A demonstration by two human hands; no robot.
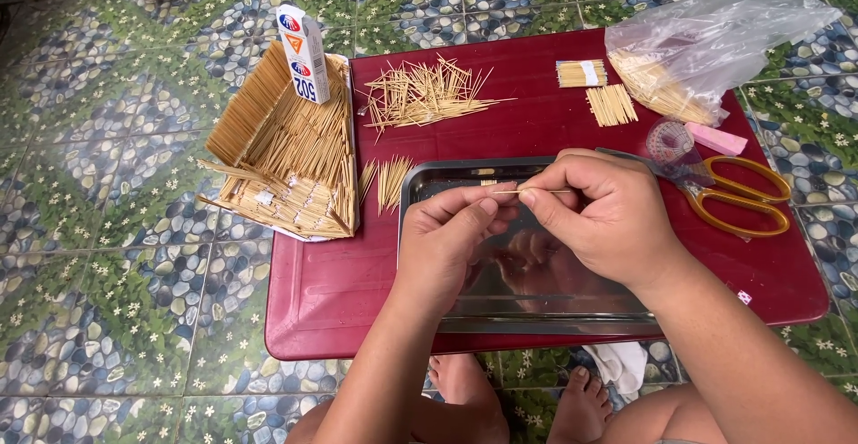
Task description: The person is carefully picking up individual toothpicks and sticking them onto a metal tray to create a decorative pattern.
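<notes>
My left hand (451, 229) and my right hand (597, 216) meet over a shiny steel tray (536, 305) on a low dark-red table (331, 292). Both pinch one thin wooden stick (536, 192), held level between thumbs and forefingers. To the left stands a house-like model built of sticks (286, 144), with a white glue box (304, 52) upright on it. Loose sticks (424, 93) lie scattered behind the tray, and a small fan of sticks (389, 180) lies by the tray's left rim.
Yellow-handled scissors (737, 195) lie right of the tray. A clear plastic bag of sticks (706, 46), two stick bundles (597, 88), a pink strip (715, 138) and a tape roll (670, 143) sit at the back right. Patterned floor tiles surround the table; my bare feet show below.
</notes>
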